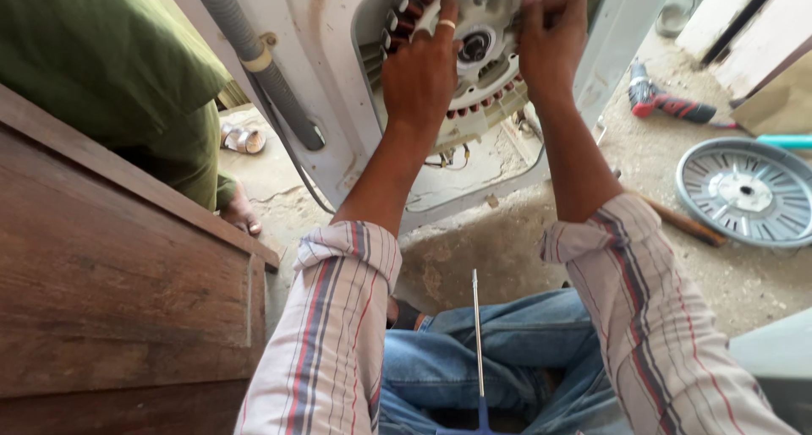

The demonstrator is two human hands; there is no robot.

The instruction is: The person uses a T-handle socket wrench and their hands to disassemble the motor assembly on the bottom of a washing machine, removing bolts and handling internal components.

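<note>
A white washing machine (pixel 338 80) lies on its side with its underside toward me. Mounted there is a round motor stator (pixel 486 71) with copper coils around its rim and a metal hub in the centre. My left hand (pixel 420 71), wearing a ring, presses flat on the stator's left side. On the right rim, my right hand (pixel 550 46) grips the stator with its fingers curled over the edge. Both sleeves are striped and rolled up.
A grey corrugated hose (pixel 254 59) hangs on the machine's left. A round grey rotor (pixel 748 191) lies on the concrete floor at right, with a red and black drill (pixel 668 103) behind it. A long screwdriver (pixel 478 350) rests on my lap. Another person in green (pixel 110 71) stands left, by a wooden panel (pixel 110 291).
</note>
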